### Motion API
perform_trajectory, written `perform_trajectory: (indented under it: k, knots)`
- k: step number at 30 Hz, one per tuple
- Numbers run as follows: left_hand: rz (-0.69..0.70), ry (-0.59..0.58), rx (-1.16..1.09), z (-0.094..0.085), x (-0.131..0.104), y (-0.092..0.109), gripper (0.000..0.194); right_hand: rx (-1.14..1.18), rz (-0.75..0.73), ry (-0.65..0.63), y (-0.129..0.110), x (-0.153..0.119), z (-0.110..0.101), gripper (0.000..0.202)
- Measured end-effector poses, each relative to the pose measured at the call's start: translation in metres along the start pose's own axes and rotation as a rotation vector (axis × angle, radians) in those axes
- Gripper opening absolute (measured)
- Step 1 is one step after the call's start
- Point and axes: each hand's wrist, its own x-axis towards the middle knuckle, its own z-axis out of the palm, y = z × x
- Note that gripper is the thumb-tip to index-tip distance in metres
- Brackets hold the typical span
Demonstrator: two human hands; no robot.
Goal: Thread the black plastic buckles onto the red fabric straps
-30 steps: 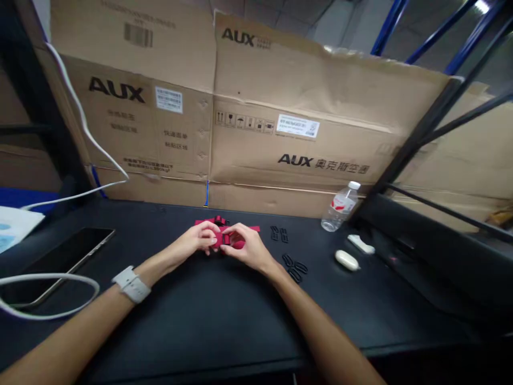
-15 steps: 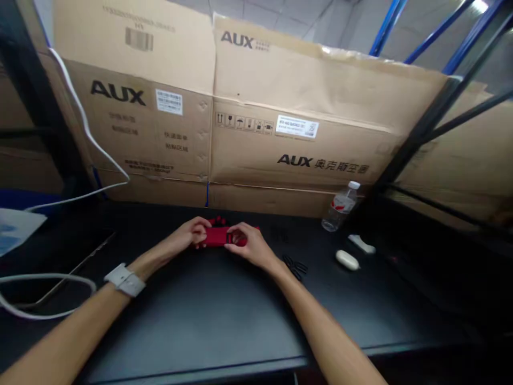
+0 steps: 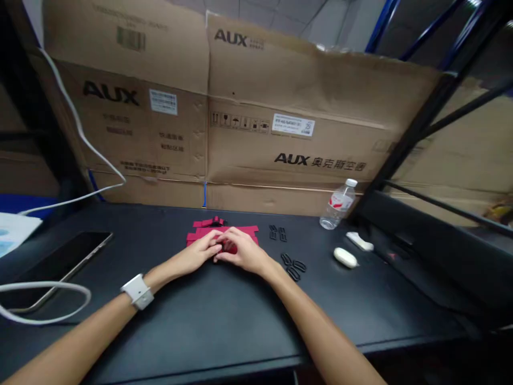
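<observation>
My left hand (image 3: 203, 249) and my right hand (image 3: 243, 251) meet at the fingertips, both closed, just above the table. Red webbing (image 3: 230, 248) shows in the gap inside my right hand's curled fingers. A small dark spot sits between the fingertips; I cannot make out its shape. Behind and under my hands lie more red straps (image 3: 247, 230), stretched side to side. At their far edge is a bunched red strap with a black fitting (image 3: 216, 221). To the right are flat black slider buckles (image 3: 278, 233) and, nearer, several black oval loops (image 3: 294, 267).
A clear water bottle (image 3: 339, 204) stands back right. In front of it lie a white oval case (image 3: 345, 258) and a white piece (image 3: 359, 241). On the left are a phone (image 3: 76, 262), a white cable (image 3: 86, 299) and paper (image 3: 16, 233). Cardboard (image 3: 240, 155) walls the back.
My hands have come closer together and slightly nearer to me. The red strap with a black slider that stretched between them is now mostly covered by my fingers; the straps behind show more.
</observation>
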Motion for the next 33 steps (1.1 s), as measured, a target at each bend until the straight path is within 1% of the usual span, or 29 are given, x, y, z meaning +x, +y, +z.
perform_trajectory:
  k: [3,6,8,11,13,16,18,21,22,24,26,28,31,33]
  knots:
    - [-0.015,-0.034,0.01,-0.005,0.002,-0.005,0.031,-0.079,0.049,-0.003,0.009,-0.003,-0.018,0.023]
    - [-0.03,-0.044,0.038,-0.008,0.002,-0.006,0.027,-0.249,0.198,0.04,0.023,-0.011,-0.039,0.015]
    - [-0.039,-0.039,0.032,-0.007,0.002,-0.005,0.027,-0.326,0.301,0.017,0.034,-0.018,-0.05,0.013]
    - [-0.045,-0.024,0.031,-0.006,0.001,-0.002,0.028,-0.276,0.399,-0.04,0.046,-0.024,-0.056,0.018]
    - [-0.046,-0.034,0.034,-0.006,0.001,0.0,0.029,-0.151,0.413,-0.057,0.05,-0.025,-0.057,0.025]
    - [-0.049,-0.071,0.042,-0.007,0.0,0.001,0.029,0.064,0.399,-0.054,0.047,-0.021,-0.057,0.035]
    - [-0.051,-0.066,0.028,-0.007,0.0,0.001,0.026,0.221,0.376,-0.033,0.041,-0.018,-0.058,0.035]
    - [-0.079,-0.02,-0.028,-0.006,0.0,0.0,0.024,0.486,0.344,-0.004,0.028,-0.013,-0.058,0.027]
    - [-0.096,-0.007,-0.046,-0.005,0.001,0.001,0.024,0.563,0.34,-0.011,0.024,-0.012,-0.057,0.026]
    - [-0.133,0.006,-0.077,-0.004,0.002,0.002,0.025,0.68,0.328,-0.045,0.017,-0.01,-0.055,0.03]
    - [-0.146,0.016,-0.105,-0.004,0.003,0.004,0.027,0.749,0.302,-0.075,0.013,-0.009,-0.051,0.037]
    - [-0.145,0.023,-0.124,-0.005,0.004,0.004,0.028,0.765,0.283,-0.058,0.013,-0.007,-0.045,0.039]
    - [-0.134,0.019,-0.119,-0.006,0.005,0.004,0.028,0.689,0.288,-0.004,0.017,-0.005,-0.036,0.032]
    - [-0.126,0.007,-0.102,-0.007,0.004,0.003,0.026,0.651,0.305,-0.003,0.019,-0.005,-0.03,0.028]
